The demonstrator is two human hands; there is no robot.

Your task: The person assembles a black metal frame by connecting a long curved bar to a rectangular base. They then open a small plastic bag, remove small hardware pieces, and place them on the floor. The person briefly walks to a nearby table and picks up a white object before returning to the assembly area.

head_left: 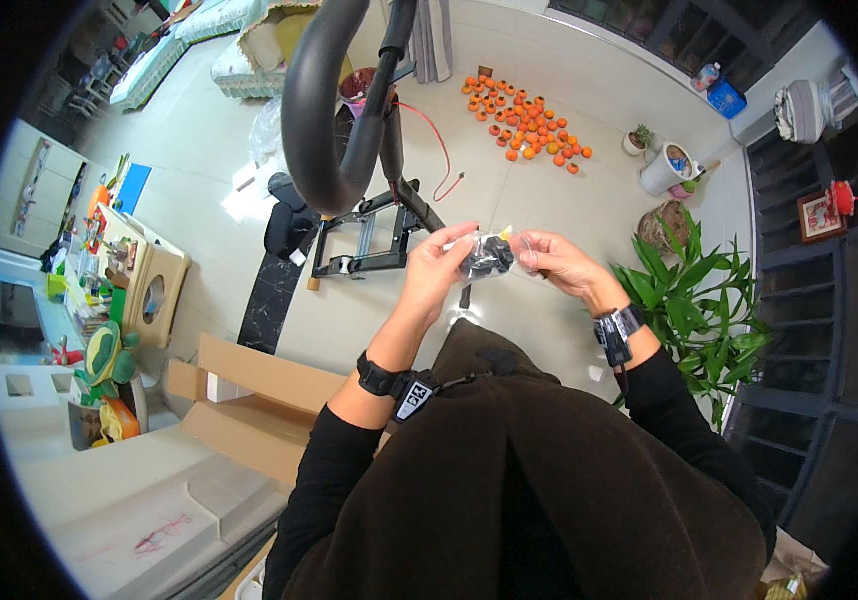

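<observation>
Just above the brown jacket (429, 470) we note both forearms reaching forward, a device strapped at each wrist. Beyond the wrists, the clear plastic bag (489, 258) hangs between our hands, dark parts inside. Left hand (436, 265): thumb and fingers pinching the bag's left end. Right hand (563, 262): fingertips gripping its right edge.

Progress, as we judge it: the cardboard box (261, 370) to our left has its flaps spread, and the black metal frame (392, 140) stands on the tiled floor. The dark parts are not yet out of the plastic (whether the bag is torn, we cannot tell).

Right of the right hand, a leafy plant (694, 290). Farther off, a loose red cable (439, 135) near the frame, then scattered orange fruit (532, 125) by the wall.
</observation>
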